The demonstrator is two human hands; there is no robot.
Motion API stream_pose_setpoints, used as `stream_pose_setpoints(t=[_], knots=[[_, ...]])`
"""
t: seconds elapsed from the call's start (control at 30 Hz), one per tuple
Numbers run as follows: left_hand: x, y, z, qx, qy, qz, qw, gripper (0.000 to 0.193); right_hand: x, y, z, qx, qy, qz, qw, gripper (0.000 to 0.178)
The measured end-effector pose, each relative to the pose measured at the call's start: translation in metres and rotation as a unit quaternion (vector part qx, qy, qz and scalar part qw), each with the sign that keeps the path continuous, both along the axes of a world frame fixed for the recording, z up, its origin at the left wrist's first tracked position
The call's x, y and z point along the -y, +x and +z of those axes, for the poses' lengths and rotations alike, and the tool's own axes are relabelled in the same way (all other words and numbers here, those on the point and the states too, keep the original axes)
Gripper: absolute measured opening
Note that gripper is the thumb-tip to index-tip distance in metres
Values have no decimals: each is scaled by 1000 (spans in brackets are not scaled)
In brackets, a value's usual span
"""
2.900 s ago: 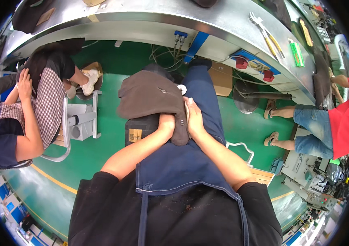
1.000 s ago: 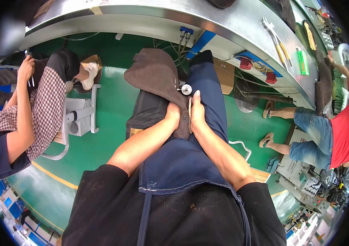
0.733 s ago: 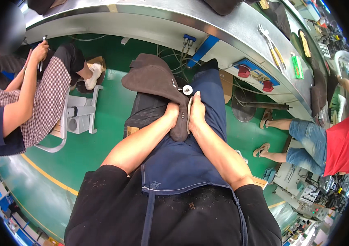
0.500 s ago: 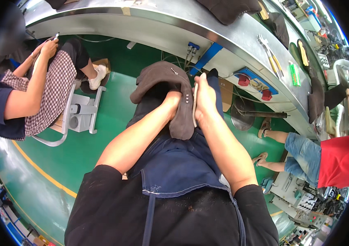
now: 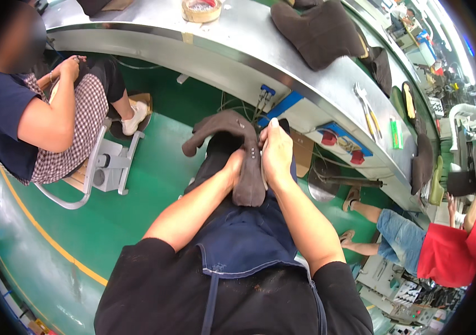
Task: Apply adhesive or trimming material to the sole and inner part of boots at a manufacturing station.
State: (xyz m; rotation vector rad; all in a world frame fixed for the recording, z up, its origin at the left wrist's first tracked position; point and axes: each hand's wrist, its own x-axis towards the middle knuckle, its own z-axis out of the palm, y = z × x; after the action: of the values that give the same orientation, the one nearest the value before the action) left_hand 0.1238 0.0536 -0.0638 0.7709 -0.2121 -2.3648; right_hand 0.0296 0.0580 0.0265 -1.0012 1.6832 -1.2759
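A dark brown suede boot upper [image 5: 247, 181] with a row of small metal studs stands on edge over my lap, its wide curved flap reaching out to the left. My left hand [image 5: 234, 167] grips it from the inner left side; the fingers are hidden behind the suede. Against its right side, my right hand [image 5: 278, 152] is closed with the thumb pointing up and the fingers curled on the edge. Under it lies my navy apron [image 5: 249, 254].
A metal workbench [image 5: 243, 42] runs across the front, bearing more brown uppers [image 5: 324, 36], pincers [image 5: 367, 109], a green-and-white box [image 5: 396, 134] and a tape roll [image 5: 201, 10]. A seated co-worker [image 5: 42, 117] is at left; a person in red [image 5: 450, 251] stands at right.
The upper has turned and tipped, its flap now narrower and farther open. My right hand has gone from flat with straight fingers to curled. The pale strip beside it is now hidden.
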Motion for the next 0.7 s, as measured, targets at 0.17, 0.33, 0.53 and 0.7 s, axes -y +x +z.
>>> stream_pose_setpoints(t=[0.17,0.33,0.53,0.7], knots=[[1,11,-38,-39,107,-17,993,28,74,-8,57,-170,-184,73,965,52],[5,12,-56,-33,122,-40,991,53,202,-14,111,-417,-233,88,874,42],[10,11,-56,-57,108,-20,992,40,291,10,112,-536,-414,102,728,22],[16,9,-52,-42,143,-27,988,36,332,74,113,-532,-299,275,743,20]])
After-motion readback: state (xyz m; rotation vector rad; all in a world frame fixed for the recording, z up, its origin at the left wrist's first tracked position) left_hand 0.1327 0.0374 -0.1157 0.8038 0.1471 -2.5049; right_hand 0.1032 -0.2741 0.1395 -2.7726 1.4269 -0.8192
